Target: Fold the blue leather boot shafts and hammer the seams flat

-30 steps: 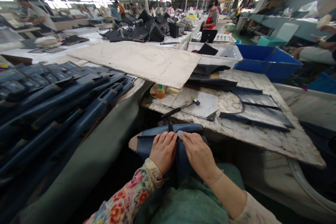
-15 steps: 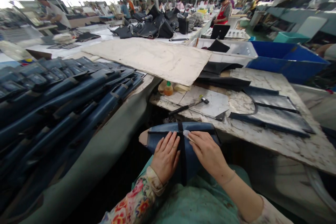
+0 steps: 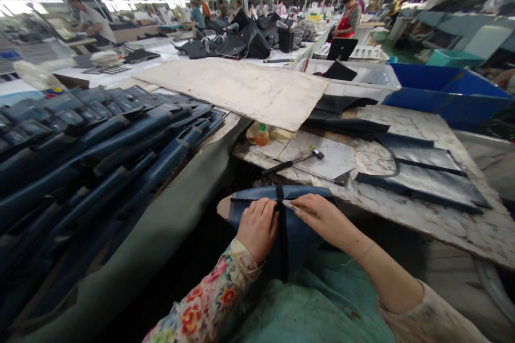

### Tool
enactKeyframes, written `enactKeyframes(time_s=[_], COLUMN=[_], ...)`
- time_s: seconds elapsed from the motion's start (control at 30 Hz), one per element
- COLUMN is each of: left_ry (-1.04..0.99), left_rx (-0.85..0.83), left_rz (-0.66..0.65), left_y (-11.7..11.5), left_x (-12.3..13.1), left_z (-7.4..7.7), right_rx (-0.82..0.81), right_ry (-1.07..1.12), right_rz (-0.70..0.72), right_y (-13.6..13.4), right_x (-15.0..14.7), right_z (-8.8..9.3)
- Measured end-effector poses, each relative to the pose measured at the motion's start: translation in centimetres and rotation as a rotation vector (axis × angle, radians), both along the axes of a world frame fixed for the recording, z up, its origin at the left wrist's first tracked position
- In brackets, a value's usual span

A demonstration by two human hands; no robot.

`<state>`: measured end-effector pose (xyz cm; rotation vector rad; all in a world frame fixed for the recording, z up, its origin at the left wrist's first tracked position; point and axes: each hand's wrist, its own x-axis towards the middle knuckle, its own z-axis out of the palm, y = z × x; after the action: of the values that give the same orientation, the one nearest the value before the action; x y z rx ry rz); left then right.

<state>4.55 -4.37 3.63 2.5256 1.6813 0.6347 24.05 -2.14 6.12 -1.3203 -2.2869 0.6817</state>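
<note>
A blue leather-like piece [image 3: 306,236] with a tan tip at its left end lies over my lap. A black strip [image 3: 282,246] runs down its middle and crosses a thin black line near the top. My left hand [image 3: 259,225] is closed at the piece just left of that crossing, fingers bent and thumb tucked close to the index finger. Pinched in my right hand [image 3: 322,220] is a small pale, flat tool [image 3: 288,204], its tip against the strip at the crossing. The tool's exact kind is hard to make out.
A hammer [image 3: 293,163] and a bottle of orange liquid [image 3: 262,135] rest on the bench ahead. Another blue piece [image 3: 430,171] lies at right. Many blue pieces [image 3: 120,144] are stacked at left. Behind are a beige sheet [image 3: 241,88], a white bin [image 3: 362,79] and a blue bin [image 3: 446,94].
My left hand has gone from lying flat on the blue piece to bent, closed fingers. The right hand has lowered the tool's tip onto the strip. The view has shifted slightly.
</note>
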Motion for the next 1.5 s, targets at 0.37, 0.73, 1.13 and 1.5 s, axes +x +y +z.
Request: enactKeyframes(time_s=[0.37,0.73,1.13,1.5], left_ry=[0.132,0.124,0.039,0.030], left_rx=[0.039,0.111,0.037,0.112], left_rz=[-0.082,-0.181,-0.141,-0.046], left_y=[0.6,0.4,0.9,0.0], left_x=[0.3,-0.2,0.3,-2.1], left_z=[0.3,-1.3,-0.4,-0.9], right_rx=[0.088,0.281,0.336,0.382], right_ry=[-0.193,-0.157,-0.366,-0.334], right_rz=[0.095,-0.137,-0.154,-0.089], right_y=[0.3,-2.5,-1.5,-2.4], right_x=[-0.7,-2.4,-3.6,-0.5], right_z=[1.2,-1.1,-1.0,-1.0])
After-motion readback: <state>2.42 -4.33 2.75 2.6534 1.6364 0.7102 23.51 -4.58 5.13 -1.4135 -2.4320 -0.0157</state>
